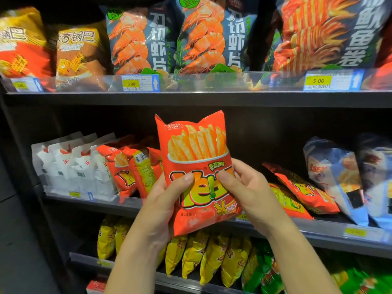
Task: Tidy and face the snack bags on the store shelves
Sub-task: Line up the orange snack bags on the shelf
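two bare hands, two bare forearms, skin uncovered throughout. left hand (pixel 163 200), at left: short rounded thumbnail, faint tendon ridges across back, fine knuckle creases. right hand (pixel 250 192), at right: short trimmed thumbnail, creased thumb joint. left forearm (pixel 135 262), right forearm (pixel 297 262): slender, smooth, bare from wrist down to near edge of view.
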Demonstrator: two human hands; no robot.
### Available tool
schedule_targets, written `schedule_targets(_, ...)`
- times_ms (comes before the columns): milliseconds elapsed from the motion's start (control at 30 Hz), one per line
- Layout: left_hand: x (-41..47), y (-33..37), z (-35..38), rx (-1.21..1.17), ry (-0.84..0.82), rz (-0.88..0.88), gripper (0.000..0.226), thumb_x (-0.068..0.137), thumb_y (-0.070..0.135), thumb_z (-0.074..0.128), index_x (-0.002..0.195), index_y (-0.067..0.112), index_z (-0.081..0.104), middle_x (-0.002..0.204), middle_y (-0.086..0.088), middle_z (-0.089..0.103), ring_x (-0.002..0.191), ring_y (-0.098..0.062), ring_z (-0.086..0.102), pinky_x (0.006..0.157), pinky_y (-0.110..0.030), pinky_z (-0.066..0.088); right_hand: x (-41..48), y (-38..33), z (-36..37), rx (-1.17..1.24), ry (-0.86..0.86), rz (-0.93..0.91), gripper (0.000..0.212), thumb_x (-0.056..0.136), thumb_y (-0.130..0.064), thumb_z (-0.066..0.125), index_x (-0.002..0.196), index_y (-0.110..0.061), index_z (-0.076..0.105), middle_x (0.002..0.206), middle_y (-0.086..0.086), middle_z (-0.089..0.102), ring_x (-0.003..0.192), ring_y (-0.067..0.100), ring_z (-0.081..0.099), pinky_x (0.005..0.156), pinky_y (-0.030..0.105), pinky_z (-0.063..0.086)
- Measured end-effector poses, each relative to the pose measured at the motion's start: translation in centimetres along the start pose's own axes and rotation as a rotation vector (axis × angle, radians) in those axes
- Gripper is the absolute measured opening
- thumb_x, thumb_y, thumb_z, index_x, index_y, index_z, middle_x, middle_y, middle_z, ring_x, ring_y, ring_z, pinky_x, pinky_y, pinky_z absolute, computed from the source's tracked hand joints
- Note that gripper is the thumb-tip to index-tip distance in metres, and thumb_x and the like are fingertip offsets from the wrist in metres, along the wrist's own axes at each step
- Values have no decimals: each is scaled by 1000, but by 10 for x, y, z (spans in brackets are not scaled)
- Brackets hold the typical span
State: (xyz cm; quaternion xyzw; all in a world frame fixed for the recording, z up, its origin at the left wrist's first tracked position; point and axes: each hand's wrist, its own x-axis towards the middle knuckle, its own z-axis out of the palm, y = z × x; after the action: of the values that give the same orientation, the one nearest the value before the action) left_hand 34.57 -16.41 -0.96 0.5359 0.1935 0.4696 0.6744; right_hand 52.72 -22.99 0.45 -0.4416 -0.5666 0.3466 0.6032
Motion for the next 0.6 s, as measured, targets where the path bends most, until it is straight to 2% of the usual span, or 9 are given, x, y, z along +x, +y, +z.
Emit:
schedule_targets(100, 0, 3, 0, 116, 19, 50, 66, 77, 36, 82, 139, 28, 60, 127, -7, 76, 115, -30, 74, 95, -53, 59, 0, 1, -2, -44, 73, -30, 49, 88, -34, 70, 135, -25, 60, 120, -2, 77, 108, 21, 76, 88, 41, 64)
schedule_targets(167, 1, 3, 2, 192, 30, 87, 67, 77, 34, 90, 138, 30, 60, 126, -1, 76, 115, -25, 74, 96, -52, 59, 0, 2, -3, -81, 72, -39, 52, 86, -35, 73, 135, -26, 59, 121, -4, 76, 110, 19, 75, 89, 41, 63)
schedule_targets(267, 4, 1, 4, 208, 84, 120, 59, 81, 30, 84, 136, 30, 62, 124, 0, 77, 112, -25, 76, 96, -54, 60, 1, 3, -8, -105, 35, -24, 56, 86, -39, 70, 139, -27, 57, 123, -6, 75, 112, 16, 74, 90, 35, 63)
schedule_targets(333, 5, 0, 5, 200, 135, 128, 59, 81, 33, 84, 135, 32, 62, 123, 2, 77, 111, -25, 76, 96, -56, 60, 3, 2, -20, -169, 101, -28, 60, 87, -48, 64, 143, -28, 55, 124, -9, 75, 112, 9, 72, 94, 34, 62)
schedule_targets(400, 6, 0, 5, 204, 202, 156, 58, 78, 36, 85, 132, 34, 62, 119, 5, 78, 108, -21, 77, 93, -54, 62, 6, 4, -41, -308, 223, -78, 63, 85, -56, 62, 142, -30, 56, 124, -13, 74, 115, 2, 69, 102, 36, 58)
schedule_targets(467, 7, -2, 3, 229, 261, 182, 59, 75, 39, 86, 129, 36, 62, 118, 8, 78, 107, -19, 77, 91, -52, 63, 6, 9, -64, -477, 268, -95, 66, 81, -60, 63, 141, -32, 58, 127, -18, 71, 119, -4, 65, 109, 33, 52)
schedule_targets(600, 10, -7, 5, 282, 311, 203, 64, 72, 46, 88, 130, 39, 61, 120, 10, 76, 109, -18, 76, 89, -51, 64, 4, 26, -92, -842, 104, 19, 82, 76, -74, 65, 149, -43, 48, 145, -26, 54, 132, -11, 48, 112, 27, 42)
